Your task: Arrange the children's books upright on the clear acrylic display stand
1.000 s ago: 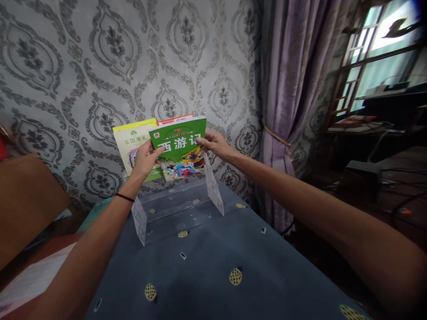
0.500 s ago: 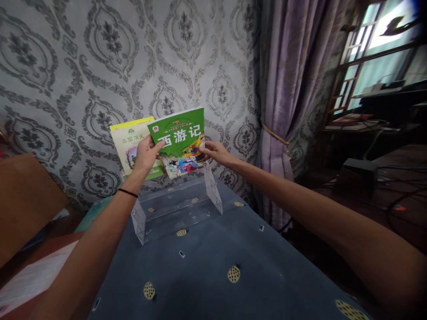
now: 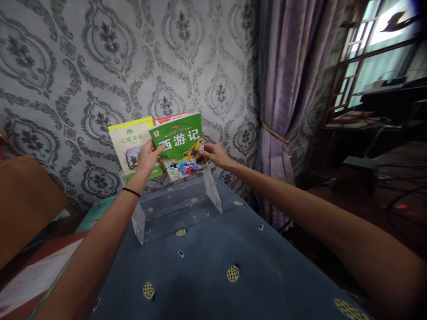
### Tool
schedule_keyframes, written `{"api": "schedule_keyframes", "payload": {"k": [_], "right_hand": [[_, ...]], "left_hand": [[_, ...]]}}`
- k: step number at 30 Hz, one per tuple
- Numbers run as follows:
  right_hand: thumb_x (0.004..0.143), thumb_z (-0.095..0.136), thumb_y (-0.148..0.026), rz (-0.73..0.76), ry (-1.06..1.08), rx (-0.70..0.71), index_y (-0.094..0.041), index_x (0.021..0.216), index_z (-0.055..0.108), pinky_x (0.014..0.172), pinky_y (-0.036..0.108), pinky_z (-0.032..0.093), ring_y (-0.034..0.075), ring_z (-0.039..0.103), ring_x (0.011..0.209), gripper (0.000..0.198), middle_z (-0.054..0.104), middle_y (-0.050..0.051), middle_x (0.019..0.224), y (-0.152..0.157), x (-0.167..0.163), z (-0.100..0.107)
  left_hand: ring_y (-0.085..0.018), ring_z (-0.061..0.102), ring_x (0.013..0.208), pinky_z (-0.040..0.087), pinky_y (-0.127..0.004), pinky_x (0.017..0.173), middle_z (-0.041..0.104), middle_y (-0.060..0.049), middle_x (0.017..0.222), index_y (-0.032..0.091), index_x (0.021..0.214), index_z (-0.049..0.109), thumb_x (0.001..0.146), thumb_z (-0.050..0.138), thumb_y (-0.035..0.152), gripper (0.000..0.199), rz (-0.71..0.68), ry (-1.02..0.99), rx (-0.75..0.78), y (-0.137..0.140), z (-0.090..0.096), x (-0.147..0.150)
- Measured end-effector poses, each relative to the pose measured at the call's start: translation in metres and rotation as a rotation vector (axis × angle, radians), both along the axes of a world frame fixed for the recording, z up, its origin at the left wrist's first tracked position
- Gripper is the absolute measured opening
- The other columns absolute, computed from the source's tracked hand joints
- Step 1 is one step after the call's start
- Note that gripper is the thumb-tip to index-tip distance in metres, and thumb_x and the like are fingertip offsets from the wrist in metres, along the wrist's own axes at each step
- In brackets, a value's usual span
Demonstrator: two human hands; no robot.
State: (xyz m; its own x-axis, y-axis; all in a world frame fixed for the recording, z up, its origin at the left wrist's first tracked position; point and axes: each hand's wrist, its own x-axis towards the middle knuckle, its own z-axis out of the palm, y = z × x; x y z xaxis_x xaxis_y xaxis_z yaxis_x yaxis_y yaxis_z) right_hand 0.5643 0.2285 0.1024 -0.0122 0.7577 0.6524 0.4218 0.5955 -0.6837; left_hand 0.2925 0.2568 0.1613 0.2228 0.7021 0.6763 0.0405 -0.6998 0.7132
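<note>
A green book (image 3: 182, 135) with white Chinese letters is held upright over a clear acrylic stand (image 3: 176, 206). My left hand (image 3: 148, 156) grips its left edge, thumb on the cover. My right hand (image 3: 215, 154) pinches its right edge. Behind it to the left stands a pale yellow-green book (image 3: 130, 144), and a red-topped book (image 3: 170, 117) peeks out just above the green one.
The stand sits on a blue cloth with yellow dots (image 3: 213, 262), close to a patterned grey wall (image 3: 100, 66). A purple curtain (image 3: 287, 89) hangs at the right beside a window (image 3: 376, 49). A brown board (image 3: 23, 200) leans at the left.
The green book has dropped a little since half a second ago, so the red-topped book behind shows again. My right hand slid down its right edge earlier.
</note>
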Motion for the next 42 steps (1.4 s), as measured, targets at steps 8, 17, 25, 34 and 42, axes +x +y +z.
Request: {"api": "schedule_keyframes", "payload": {"k": [8,17,25,34,42], "right_hand": [[0.074,0.072,-0.026,-0.234,-0.155,0.100,-0.018,0.089,0.071,0.085,0.035,0.049,0.023,0.064,0.086,0.017,0.070,0.005,0.090,-0.002,0.003,0.003],[0.077,0.069,-0.024,-0.293,-0.217,0.112,-0.015,0.101,0.070,0.081,0.033,0.048,0.023,0.062,0.086,0.026,0.068,0.008,0.095,-0.001,0.004,-0.007],[0.080,0.064,-0.018,-0.337,-0.204,0.125,-0.013,0.111,0.067,0.081,0.032,0.050,0.021,0.063,0.085,0.032,0.068,0.008,0.097,0.007,0.008,-0.017],[0.081,0.064,-0.018,-0.369,-0.158,0.109,-0.017,0.117,0.063,0.079,0.032,0.051,0.018,0.064,0.079,0.036,0.069,0.004,0.090,0.007,0.007,-0.033],[0.092,0.057,-0.032,-0.353,-0.097,0.121,-0.016,0.118,0.064,0.078,0.033,0.052,0.021,0.067,0.082,0.032,0.072,0.006,0.090,0.009,0.002,-0.031]], "left_hand": [[-0.015,0.064,0.070,0.046,-0.016,0.043,0.074,-0.006,0.096,0.016,0.102,0.066,0.068,0.074,0.043,0.043,-0.014,0.030,-0.024,0.005,-0.008,0.003],[-0.016,0.064,0.068,0.045,-0.018,0.042,0.074,-0.006,0.093,0.016,0.103,0.067,0.068,0.074,0.041,0.043,0.000,0.058,-0.051,0.007,-0.013,0.007],[-0.013,0.058,0.058,0.042,-0.018,0.039,0.073,-0.006,0.087,0.013,0.100,0.066,0.068,0.070,0.036,0.039,0.009,0.048,-0.076,0.009,-0.023,0.016],[-0.018,0.063,0.068,0.048,-0.023,0.044,0.069,-0.006,0.087,0.017,0.094,0.058,0.077,0.063,0.033,0.023,0.163,0.146,0.001,0.011,-0.026,0.014],[-0.016,0.057,0.061,0.046,-0.025,0.053,0.056,0.000,0.072,0.022,0.075,0.047,0.086,0.055,0.034,0.018,0.381,0.236,0.165,0.005,-0.022,0.014]]}}
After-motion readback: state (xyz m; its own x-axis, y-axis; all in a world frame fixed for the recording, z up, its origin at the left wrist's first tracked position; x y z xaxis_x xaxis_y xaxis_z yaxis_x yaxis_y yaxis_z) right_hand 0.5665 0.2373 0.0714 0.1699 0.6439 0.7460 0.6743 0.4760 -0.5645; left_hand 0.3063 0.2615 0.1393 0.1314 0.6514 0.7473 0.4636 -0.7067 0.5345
